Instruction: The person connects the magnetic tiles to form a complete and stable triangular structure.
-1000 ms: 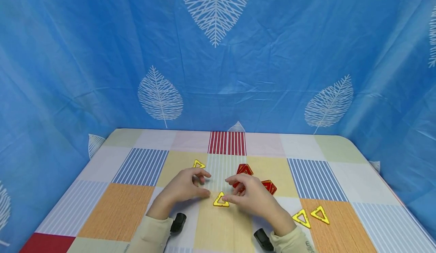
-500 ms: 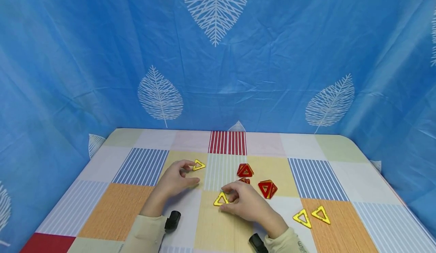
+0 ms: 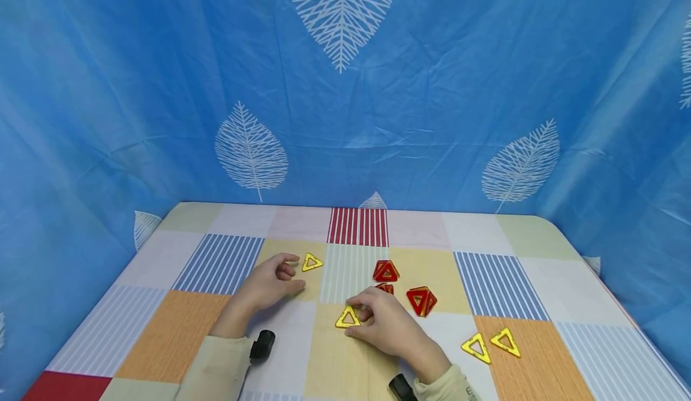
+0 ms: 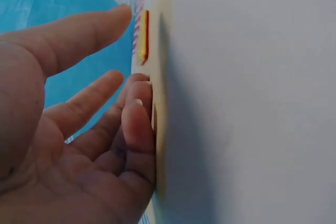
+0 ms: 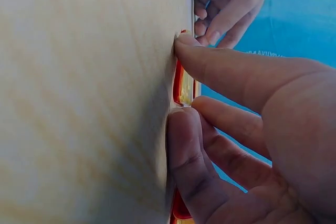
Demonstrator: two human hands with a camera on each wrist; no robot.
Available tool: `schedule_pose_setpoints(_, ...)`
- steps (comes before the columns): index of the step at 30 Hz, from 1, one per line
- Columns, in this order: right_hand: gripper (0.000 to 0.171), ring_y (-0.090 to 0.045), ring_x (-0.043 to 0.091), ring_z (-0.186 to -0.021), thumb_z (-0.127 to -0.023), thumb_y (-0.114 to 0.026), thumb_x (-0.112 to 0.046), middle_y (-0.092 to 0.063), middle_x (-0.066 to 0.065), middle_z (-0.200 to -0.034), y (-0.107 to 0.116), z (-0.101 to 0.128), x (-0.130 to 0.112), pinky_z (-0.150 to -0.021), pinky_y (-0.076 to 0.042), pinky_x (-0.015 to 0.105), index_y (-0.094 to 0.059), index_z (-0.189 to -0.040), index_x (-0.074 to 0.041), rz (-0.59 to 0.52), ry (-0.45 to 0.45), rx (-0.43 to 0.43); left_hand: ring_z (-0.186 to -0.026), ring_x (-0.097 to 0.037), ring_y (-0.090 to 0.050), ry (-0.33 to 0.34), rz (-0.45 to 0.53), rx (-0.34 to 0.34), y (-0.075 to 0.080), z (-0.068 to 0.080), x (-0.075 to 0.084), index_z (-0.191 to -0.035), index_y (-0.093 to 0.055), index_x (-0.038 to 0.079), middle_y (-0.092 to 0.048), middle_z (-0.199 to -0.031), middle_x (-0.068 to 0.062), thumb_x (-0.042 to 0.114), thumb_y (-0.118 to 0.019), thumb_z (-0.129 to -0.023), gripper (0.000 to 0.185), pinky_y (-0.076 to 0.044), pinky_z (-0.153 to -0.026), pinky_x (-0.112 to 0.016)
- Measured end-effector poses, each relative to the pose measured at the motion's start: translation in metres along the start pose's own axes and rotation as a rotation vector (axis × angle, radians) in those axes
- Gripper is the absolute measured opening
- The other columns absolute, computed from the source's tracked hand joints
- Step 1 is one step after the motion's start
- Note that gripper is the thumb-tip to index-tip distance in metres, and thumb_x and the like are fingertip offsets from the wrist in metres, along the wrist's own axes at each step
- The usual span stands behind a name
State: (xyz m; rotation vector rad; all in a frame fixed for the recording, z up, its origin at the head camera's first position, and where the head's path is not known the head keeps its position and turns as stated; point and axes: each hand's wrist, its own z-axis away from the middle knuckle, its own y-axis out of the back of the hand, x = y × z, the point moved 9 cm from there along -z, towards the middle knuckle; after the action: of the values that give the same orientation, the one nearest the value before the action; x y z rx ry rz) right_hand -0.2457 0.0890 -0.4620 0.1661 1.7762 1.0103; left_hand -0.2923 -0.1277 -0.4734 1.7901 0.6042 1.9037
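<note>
My right hand pinches a yellow triangle frame between thumb and fingers. The triangle lies flat on the table. In the right wrist view, its yellow and red edge shows between the digits. My left hand is held at the table with loosely bent fingers and holds nothing. Just beyond its fingertips, another yellow triangle frame lies apart from it. The left wrist view shows that second triangle edge-on past the thumb.
Red triangular pieces stand grouped beyond my right hand: one group farther back, one to the right, another partly hidden by the hand. Two yellow triangle frames lie at the right on the checked tablecloth. A blue curtain hangs behind.
My left hand has drawn back leftward, away from the far yellow triangle. My right hand has moved slightly left and closed its fingers on the near yellow triangle.
</note>
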Motion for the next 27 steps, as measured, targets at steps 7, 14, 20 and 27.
schedule_pose_setpoints(7,0.042,-0.056,0.008,-0.08,-0.079,-0.088,-0.018,-0.058,-0.004,-0.093,0.0,0.0,-0.002,-0.07,-0.051,0.025,-0.072,-0.114,-0.001,0.02,0.001,-0.008,-0.081,-0.02,-0.051,0.001,-0.121,-0.003,-0.004,-0.016,0.005,-0.132,-0.064,0.005,-0.059,-0.096,-0.002,0.021,-0.08,-0.088,0.049,-0.044,-0.073,-0.037)
schedule_pose_setpoints(14,0.041,-0.054,0.007,-0.078,-0.079,-0.088,-0.018,-0.056,-0.004,-0.09,0.0,-0.001,-0.003,-0.068,-0.05,0.025,-0.072,-0.114,-0.002,0.032,0.013,-0.008,-0.069,-0.018,-0.045,-0.011,-0.192,-0.043,-0.007,-0.027,0.011,-0.132,-0.065,0.003,-0.053,-0.081,-0.004,0.023,-0.079,-0.089,0.05,-0.038,-0.066,-0.034)
schedule_pose_setpoints(20,0.042,-0.054,0.007,-0.078,-0.079,-0.088,-0.019,-0.056,-0.004,-0.09,-0.001,-0.001,-0.003,-0.068,-0.05,0.024,-0.072,-0.114,-0.001,0.032,0.011,-0.013,-0.075,-0.02,-0.049,-0.013,-0.252,-0.041,-0.011,-0.031,0.016,-0.126,-0.07,0.008,-0.057,-0.088,-0.004,0.021,-0.08,-0.087,0.043,-0.042,-0.067,-0.035)
schedule_pose_setpoints(27,0.042,-0.054,0.007,-0.078,-0.079,-0.088,-0.019,-0.056,-0.004,-0.09,-0.001,-0.001,-0.002,-0.069,-0.05,0.024,-0.072,-0.114,-0.001,0.033,0.001,-0.016,-0.107,-0.029,-0.058,-0.041,-0.233,-0.039,-0.018,-0.032,0.019,-0.116,-0.073,0.003,-0.06,-0.115,-0.012,0.01,-0.077,-0.089,0.028,-0.047,-0.095,-0.047)
